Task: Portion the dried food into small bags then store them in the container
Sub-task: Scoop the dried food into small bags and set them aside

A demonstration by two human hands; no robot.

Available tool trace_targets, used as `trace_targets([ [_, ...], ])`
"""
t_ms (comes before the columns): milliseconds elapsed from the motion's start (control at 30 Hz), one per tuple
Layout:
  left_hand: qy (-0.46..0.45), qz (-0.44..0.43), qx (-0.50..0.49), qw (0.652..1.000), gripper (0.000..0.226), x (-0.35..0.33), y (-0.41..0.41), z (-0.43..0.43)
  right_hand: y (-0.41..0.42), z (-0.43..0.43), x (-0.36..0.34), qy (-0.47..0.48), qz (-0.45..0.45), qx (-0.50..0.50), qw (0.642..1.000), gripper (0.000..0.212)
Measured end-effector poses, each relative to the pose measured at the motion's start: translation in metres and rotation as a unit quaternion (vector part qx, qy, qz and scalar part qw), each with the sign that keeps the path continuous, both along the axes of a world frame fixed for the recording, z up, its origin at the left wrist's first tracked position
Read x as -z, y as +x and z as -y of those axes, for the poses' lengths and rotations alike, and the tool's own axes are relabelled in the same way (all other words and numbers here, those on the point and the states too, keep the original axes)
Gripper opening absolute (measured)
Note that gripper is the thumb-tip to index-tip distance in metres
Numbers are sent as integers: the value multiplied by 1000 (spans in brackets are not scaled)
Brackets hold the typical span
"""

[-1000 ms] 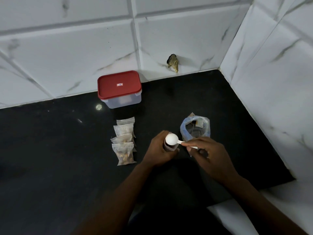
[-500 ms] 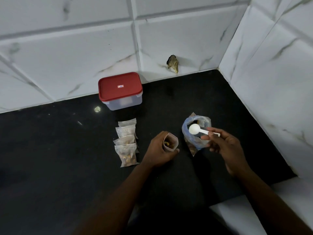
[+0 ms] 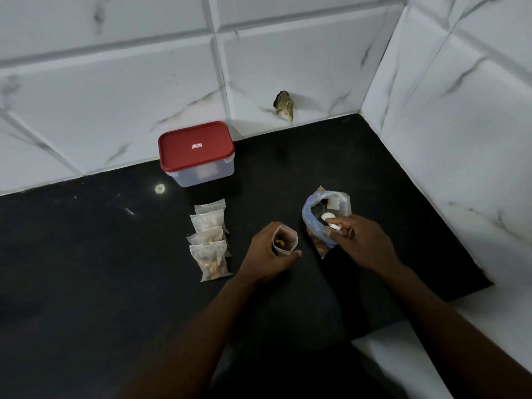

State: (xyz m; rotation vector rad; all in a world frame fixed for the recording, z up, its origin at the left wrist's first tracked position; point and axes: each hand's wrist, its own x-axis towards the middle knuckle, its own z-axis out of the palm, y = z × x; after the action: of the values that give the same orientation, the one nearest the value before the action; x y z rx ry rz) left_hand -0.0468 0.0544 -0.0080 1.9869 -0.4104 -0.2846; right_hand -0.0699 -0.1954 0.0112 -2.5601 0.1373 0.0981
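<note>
**Dipping back into the bulk bag for another scoop**

Head view: your right hand (image 3: 362,243) has carried the white spoon (image 3: 329,218) away from the small bag (image 3: 285,243), where it hung a second ago, and across to the right. The bowl now sits down inside the mouth of the large bag (image 3: 310,218), with your fingers pinching the handle. Your left hand (image 3: 266,256) has not shifted. It is curled round the small bag, holding it upright with its mouth open, and a little dried food shows at the bottom.

I read this as a fill still under way: one load has gone in, another is being fetched, and this bag is not ready to seal.

Four filled bags (image 3: 208,244) lie in an overlapping row just left of your left hand. The container (image 3: 201,172) stands farther back against the wall with its red lid (image 3: 195,146) on, so nothing can go into it yet.

For room, the spoon's path between the two bags is short and unobstructed. The black surface (image 3: 115,269) ends near and to the right of your right forearm, where a white ledge (image 3: 431,347) begins. The tiled wall (image 3: 460,139) closes the right side, well apart from the large bag. The most open stretch lies left of the filled row and nearer you, and the way from that row back to the container looks free.
</note>
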Motion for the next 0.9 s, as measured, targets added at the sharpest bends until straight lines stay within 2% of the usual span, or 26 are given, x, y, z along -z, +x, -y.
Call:
trace_targets([
  [167,0,9,2,1000,35,-3,-4,-1,-15,-17,-12,38,53,19,998,41],
  [267,-1,7,-3,1000,34,-3,-7,-2,-24,-38,-26,121,89,34,988,34],
  [333,-7,8,-9,1000,31,-7,-10,-4,-30,-58,-36,190,72,27,979,30],
  [433,-43,6,-29,999,26,-13,-15,-8,-35,-86,-43,268,23,12,963,39],
  [600,-38,6,-70,997,31,-11,-21,-25,-35,-110,-41,273,-16,1,962,57],
  [767,-1,9,-122,993,59,-11,-34,-46,-35,-131,-37,263,-22,-42,964,30],
  [833,-44,-9,-131,990,59,-10,-40,-54,-35,-140,-36,269,-15,-34,962,22],
  [900,-99,-43,-142,984,50,-13,-47,-66,-33,-148,-35,283,-25,-29,958,20],
])
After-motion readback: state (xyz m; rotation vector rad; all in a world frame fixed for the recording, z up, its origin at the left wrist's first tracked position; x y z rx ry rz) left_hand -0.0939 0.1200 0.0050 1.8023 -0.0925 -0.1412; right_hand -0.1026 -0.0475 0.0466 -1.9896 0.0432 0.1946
